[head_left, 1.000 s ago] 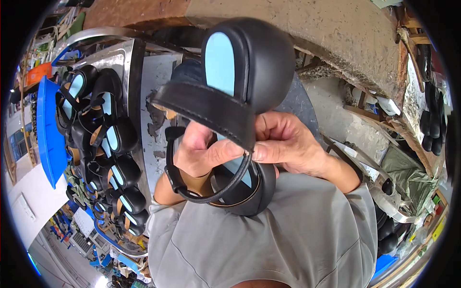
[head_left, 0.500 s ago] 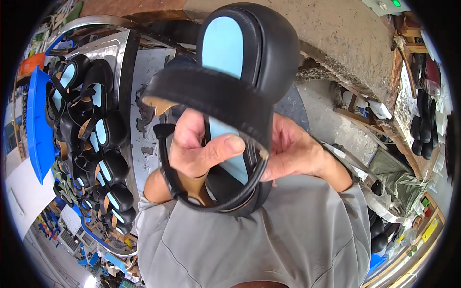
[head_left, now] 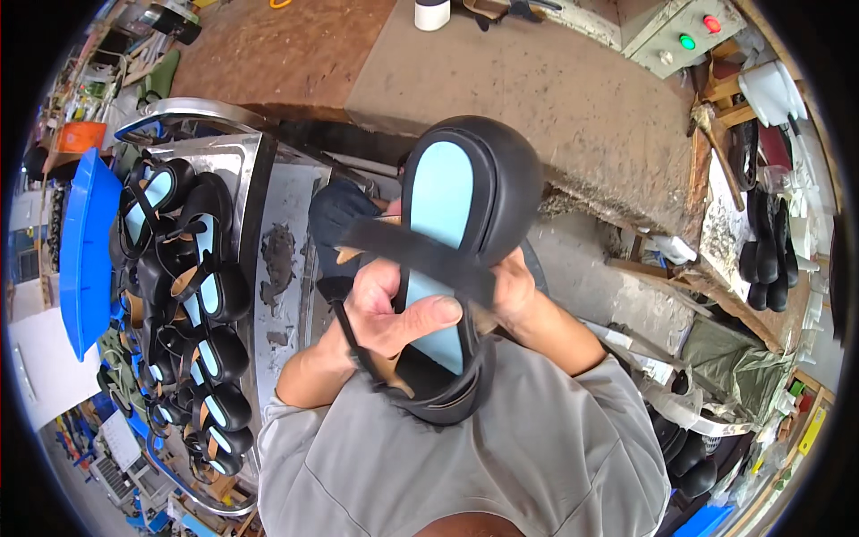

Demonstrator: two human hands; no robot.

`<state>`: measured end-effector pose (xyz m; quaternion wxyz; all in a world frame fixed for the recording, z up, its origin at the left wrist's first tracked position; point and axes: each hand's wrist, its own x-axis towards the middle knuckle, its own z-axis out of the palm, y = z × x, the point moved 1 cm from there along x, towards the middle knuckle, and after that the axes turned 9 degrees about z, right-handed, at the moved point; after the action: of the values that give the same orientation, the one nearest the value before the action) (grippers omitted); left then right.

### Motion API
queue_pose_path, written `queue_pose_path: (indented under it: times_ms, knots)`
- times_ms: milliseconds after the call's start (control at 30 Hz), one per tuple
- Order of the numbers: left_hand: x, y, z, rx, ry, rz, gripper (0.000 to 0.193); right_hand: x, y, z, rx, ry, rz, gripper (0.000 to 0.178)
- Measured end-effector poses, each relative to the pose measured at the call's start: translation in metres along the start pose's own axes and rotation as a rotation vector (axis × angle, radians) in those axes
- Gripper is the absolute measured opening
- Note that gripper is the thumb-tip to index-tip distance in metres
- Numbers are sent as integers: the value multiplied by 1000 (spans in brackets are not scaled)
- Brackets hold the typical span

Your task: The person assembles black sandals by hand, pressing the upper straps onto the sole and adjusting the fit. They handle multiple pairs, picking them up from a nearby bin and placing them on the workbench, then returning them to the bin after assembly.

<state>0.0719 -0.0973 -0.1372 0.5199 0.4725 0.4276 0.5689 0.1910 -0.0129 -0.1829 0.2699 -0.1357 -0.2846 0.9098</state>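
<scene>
A black sandal [head_left: 517, 183] with a light blue insole pad is held in front of my chest, its rounded toe pointing away from me. My left hand [head_left: 385, 313] wraps its inner side, the thumb lying across the blue pad. On the other side, my right hand [head_left: 512, 286] is closed at the sandal's edge, where the wide black strap [head_left: 420, 255] meets it; its fingertips are partly hidden. That strap crosses over the sole with its tan-lined end free at the left. A thinner ankle strap [head_left: 351, 345] loops around the heel end near my left wrist.
Left of me, a metal-framed rack [head_left: 246, 170] carries several similar black sandals [head_left: 224, 291], beside a blue plastic tray [head_left: 88, 259]. Ahead stands a worn brown workbench [head_left: 537, 98] with a control box [head_left: 684, 45]. A hammer [head_left: 716, 157] and black shoe forms [head_left: 765, 246] are at the right.
The sandal and both hands have moved lower and farther from the camera. More of the workbench and its control box now shows. Both hands still hold the sandal.
</scene>
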Motion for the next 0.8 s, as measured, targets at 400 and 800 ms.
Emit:
queue_pose_path:
  times_ms: [400, 800]
  knots:
    - [5, -47, 1, -784, -1, -239, 70, 6, -69, -22, -742, -133, -246, 59]
    - [7, -20, 5, -504, -135, -109, 59, -1, -72, 2, -999, -164, -458, 57]
